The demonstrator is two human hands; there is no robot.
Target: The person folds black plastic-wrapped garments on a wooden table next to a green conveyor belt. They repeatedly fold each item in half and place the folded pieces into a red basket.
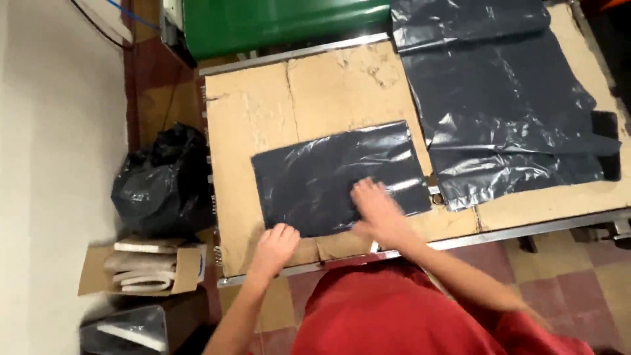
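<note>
While flat on the cardboard-covered worktop (263, 112), dark plastic bag (338, 177), right hand (378, 210) pressing it, fingers spread, left hand (275, 244) at its near-left corner, fingers curled, grip unclear, stacked bags (506, 98) alongside.

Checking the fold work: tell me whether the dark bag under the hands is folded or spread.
Folded: the dark bag lies as a compact flat rectangle, far smaller than the spread sheets beside it.

The person is wearing a red garment (401, 315) — plain, loose and softly creased across the front, with no print showing. Both arms are showing bare from the elbow down — no sleeves, gloves, watch or rings are covering the left hand (275, 246) or the right hand (379, 213).
</note>
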